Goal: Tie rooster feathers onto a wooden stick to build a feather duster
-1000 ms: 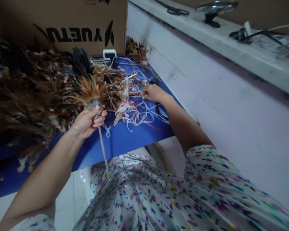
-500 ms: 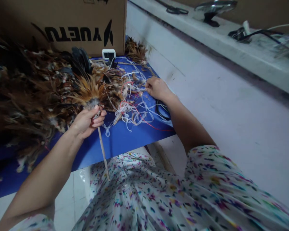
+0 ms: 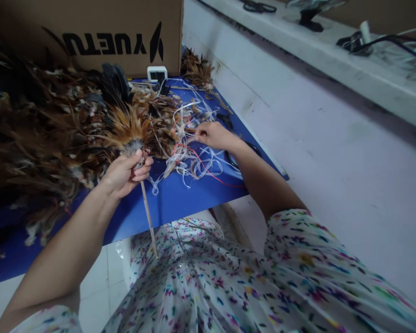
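My left hand is closed around a feather duster, gripping it where the grey feather bases meet the thin wooden stick. Its orange-brown feathers point away from me, and the stick hangs down past the table edge. Over the table, my right hand has its fingers pinched together beside loose brown feathers and a tangle of clear plastic ribbon. What sits between those fingertips is too small to make out. A red string runs through the tangle.
A large heap of brown and black feathers covers the left of the blue table. Behind stand a cardboard box, a small white-framed device and another feather bunch. A wall with a ledge borders the right.
My right hand has moved left and slightly nearer to me, from the ribbon by the wall to the loose feathers. My left hand keeps its hold on the duster.
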Available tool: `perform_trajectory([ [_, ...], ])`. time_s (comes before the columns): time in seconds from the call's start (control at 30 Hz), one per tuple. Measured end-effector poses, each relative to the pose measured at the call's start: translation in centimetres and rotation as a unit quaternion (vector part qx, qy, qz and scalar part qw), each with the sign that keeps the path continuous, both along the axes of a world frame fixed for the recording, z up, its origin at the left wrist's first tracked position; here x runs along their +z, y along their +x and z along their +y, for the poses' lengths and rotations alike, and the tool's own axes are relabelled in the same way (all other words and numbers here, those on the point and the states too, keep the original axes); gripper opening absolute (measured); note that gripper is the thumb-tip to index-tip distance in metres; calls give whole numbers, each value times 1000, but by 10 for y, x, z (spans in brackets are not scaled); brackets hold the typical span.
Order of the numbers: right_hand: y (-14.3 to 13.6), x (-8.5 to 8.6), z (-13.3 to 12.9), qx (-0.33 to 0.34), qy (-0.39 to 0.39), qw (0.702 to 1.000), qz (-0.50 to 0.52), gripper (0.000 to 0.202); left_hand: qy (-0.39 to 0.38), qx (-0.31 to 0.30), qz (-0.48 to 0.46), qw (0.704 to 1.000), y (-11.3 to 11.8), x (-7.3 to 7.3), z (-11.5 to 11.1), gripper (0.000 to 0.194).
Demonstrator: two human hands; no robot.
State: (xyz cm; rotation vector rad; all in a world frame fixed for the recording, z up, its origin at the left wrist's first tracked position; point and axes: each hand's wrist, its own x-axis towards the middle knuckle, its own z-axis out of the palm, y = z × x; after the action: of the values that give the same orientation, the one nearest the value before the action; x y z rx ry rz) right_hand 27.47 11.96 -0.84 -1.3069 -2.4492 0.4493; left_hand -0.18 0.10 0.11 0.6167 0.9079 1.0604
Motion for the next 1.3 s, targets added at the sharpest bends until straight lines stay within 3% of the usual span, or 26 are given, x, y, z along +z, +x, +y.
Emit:
perform_trajectory([
  [0.23,17,15,-2,-106,71,992,19,14,-10,6,8,1000,3,2,-1,19],
  [0.47,18,15,-7,-99,43,991,77,14,-6,3,4,1000,2,2,-1,18],
  [0.57,18,13,-8,-113,73,989,61,15,-7,3,5,1000,2,1,-1,19],
  [0.63,14,11,-11,-79,103,991,41,17,-8,2,4,1000,2,1,-1,20],
  [0.77,-7,2,-18,99,86,991,9,25,-9,0,3,1000,1,0,0,19],
  [0.87,-21,-5,-21,131,66,989,-29,20,-7,1,6,1000,1,0,-1,19],
  [1.0,-21,-4,-20,99,60,993,17,15,2,2,8,1000,1,1,-1,19],
  [1.3,4,14,-23,-65,57,981,171,9,-5,-2,14,1000,2,0,0,16],
])
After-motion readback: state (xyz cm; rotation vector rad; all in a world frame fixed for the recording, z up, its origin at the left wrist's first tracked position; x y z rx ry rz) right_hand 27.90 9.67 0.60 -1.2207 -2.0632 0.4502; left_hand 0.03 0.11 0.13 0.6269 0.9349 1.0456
